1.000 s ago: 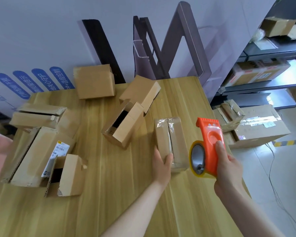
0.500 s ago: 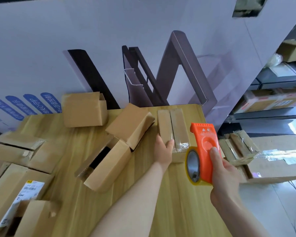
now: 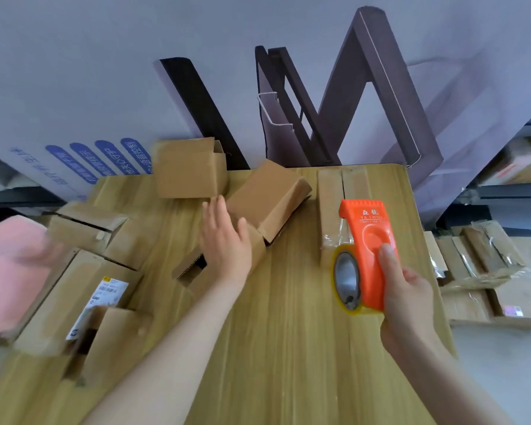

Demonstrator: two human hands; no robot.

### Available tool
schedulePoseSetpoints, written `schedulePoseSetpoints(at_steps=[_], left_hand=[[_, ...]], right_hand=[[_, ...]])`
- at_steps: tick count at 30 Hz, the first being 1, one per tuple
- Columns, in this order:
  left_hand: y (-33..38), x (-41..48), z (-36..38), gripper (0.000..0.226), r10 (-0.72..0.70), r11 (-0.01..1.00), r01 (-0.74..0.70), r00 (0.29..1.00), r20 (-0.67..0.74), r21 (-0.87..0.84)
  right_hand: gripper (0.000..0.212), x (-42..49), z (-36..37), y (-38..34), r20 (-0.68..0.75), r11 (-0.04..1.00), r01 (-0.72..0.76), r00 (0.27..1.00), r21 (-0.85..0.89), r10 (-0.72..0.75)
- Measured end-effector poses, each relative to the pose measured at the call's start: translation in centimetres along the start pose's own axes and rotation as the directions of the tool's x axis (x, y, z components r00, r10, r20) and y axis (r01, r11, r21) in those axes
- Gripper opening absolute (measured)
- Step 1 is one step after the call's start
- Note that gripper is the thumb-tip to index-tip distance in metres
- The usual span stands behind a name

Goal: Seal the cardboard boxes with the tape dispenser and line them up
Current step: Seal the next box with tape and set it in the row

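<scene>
My right hand [image 3: 408,305] grips an orange tape dispenser [image 3: 365,253] with a roll of clear tape, held above the wooden table [image 3: 288,348]. Behind it, at the table's far right, lies a taped cardboard box [image 3: 341,204]. My left hand [image 3: 226,243] hovers open, fingers spread, over an open cardboard box [image 3: 196,268] in the middle. A closed box [image 3: 267,197] leans just right of that hand, and another box [image 3: 187,170] sits at the far edge.
Several more open and flattened boxes, one with a white label [image 3: 105,299], crowd the table's left side. A pink blurred shape [image 3: 10,271] is at the far left. More boxes [image 3: 488,265] lie on the floor to the right. Dark boards [image 3: 365,96] lean on the wall.
My left hand has pushed the taped box to the table's far right edge, let go of it, and moved left over the open box. My right hand keeps holding the dispenser.
</scene>
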State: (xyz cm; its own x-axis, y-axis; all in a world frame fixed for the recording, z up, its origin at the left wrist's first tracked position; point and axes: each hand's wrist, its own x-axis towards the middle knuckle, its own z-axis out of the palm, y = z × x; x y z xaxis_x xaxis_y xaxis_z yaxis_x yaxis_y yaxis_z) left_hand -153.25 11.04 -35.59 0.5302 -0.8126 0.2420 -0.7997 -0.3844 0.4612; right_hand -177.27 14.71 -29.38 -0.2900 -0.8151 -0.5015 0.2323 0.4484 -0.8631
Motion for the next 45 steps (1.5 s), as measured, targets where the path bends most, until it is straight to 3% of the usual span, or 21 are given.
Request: schedulePoseSetpoints(at_steps=[2, 4, 7, 11, 14, 17, 20, 23, 26, 29, 31, 34, 36, 39, 42, 45], left_hand=[[-3.7, 1.2, -0.4, 0.057, -0.212, 0.964, 0.173, 0.959, 0.187, 0.203], [-5.8, 0.6, -0.6, 0.061, -0.267, 0.935, 0.160, 0.904, 0.333, 0.315], [-6.4, -2.1, -0.9, 0.059, -0.097, 0.936, -0.039, 0.927, 0.363, 0.351], [-6.8, -6.1, -2.3, 0.060, 0.031, 0.927, -0.182, 0.909, 0.416, 0.329], [-8.3, -10.1, -4.2, 0.067, 0.197, 0.875, -0.391, 0.827, 0.526, 0.287], [-10.6, -14.8, -5.9, 0.060, 0.358, 0.824, -0.536, 0.743, 0.566, 0.183], [-11.9, -17.2, -7.2, 0.054, 0.454, 0.797, -0.599, 0.678, 0.578, 0.077], [-11.8, -16.5, -8.5, 0.067, 0.472, 0.801, -0.599, 0.628, 0.619, -0.004], [-10.4, -14.9, -10.2, 0.059, 0.459, 0.878, -0.423, 0.607, 0.648, -0.225], [-8.2, -12.5, -13.7, 0.041, 0.392, 0.894, -0.166, 0.740, 0.546, -0.416], [-6.4, -10.4, -17.1, 0.035, 0.299, 0.819, 0.085, 0.781, 0.548, -0.567], [-4.4, -7.7, -21.9, 0.035, 0.281, 0.645, 0.380, 0.689, 0.669, -0.663], [-3.9, -6.9, -24.1, 0.038, 0.314, 0.635, 0.431, 0.614, 0.724, -0.641], [-3.8, -7.1, -26.1, 0.040, 0.334, 0.670, 0.422, 0.563, 0.756, -0.611], [-3.9, -7.7, -27.4, 0.037, 0.342, 0.636, 0.443, 0.572, 0.746, -0.632], [-3.9, -8.0, -28.2, 0.032, 0.337, 0.629, 0.398, 0.635, 0.696, -0.668]], right_hand=[[0.040, -1.0, 0.5, 0.4, 0.013, 1.000, -0.004, 1.000, -0.009, 0.004], [0.039, -2.1, 1.0, 0.9, 0.027, 1.000, -0.006, 1.000, -0.019, 0.006], [0.038, -3.8, 1.4, 1.7, 0.041, 0.999, -0.005, 0.999, -0.044, 0.007], [0.039, -6.9, 2.0, 2.6, 0.046, 0.997, -0.006, 0.999, -0.079, 0.010], [0.038, -9.7, 2.5, 3.5, 0.044, 0.995, -0.004, 0.999, -0.096, 0.009], [0.036, -13.1, 2.9, 4.3, 0.042, 0.994, 0.005, 0.999, -0.114, -0.001], [0.034, -16.6, 3.1, 4.9, 0.066, 0.994, 0.030, 0.998, -0.109, -0.023], [0.034, -19.4, 2.9, 5.4, 0.076, 0.986, 0.083, 0.995, -0.148, -0.072], [0.034, -21.7, 2.4, 5.4, 0.076, 0.972, 0.135, 0.990, -0.193, -0.122], [0.034, -23.6, 1.7, 4.3, 0.109, 0.957, 0.186, 0.980, -0.224, -0.166], [0.033, -24.4, 1.2, 3.3, 0.154, 0.939, 0.242, 0.966, -0.243, -0.209], [0.023, -25.2, 0.9, 1.9, 0.220, 0.909, 0.317, 0.940, -0.271, -0.262], [0.022, -25.5, 0.9, 1.2, 0.255, 0.897, 0.340, 0.928, -0.282, -0.272], [0.022, -25.8, 1.0, 0.4, 0.313, 0.878, 0.368, 0.910, -0.305, -0.273], [0.015, -25.9, 1.1, -0.2, 0.369, 0.837, 0.417, 0.885, -0.353, -0.285], [0.014, -25.7, 1.2, -0.6, 0.413, 0.774, 0.482, 0.855, -0.410, -0.314]])
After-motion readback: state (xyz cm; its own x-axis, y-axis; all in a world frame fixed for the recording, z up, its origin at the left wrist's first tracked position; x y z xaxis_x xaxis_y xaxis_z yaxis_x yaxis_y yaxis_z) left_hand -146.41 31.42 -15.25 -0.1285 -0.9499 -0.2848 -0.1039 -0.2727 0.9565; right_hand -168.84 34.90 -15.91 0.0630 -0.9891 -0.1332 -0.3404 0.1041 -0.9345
